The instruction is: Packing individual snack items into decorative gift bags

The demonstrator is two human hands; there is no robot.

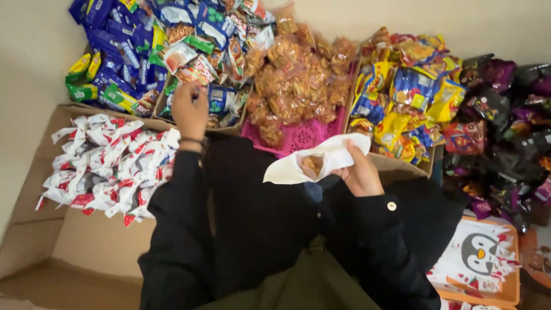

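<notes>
Right hand [361,172] pinches a white bag [321,161], mouth held open, long axis running left-right, orange snack inside. Left hand [190,109] reaches into mixed snack packets [221,97]; grip closure unclear

A plain cream wall [34,69] runs behind and to the left, evenly and softly lit. Against it stand open cardboard boxes [86,241] and a pink plastic crate [301,138], side by side and touching. At the lower right sits an orange-rimmed tray [505,298] with a penguin picture.
</notes>
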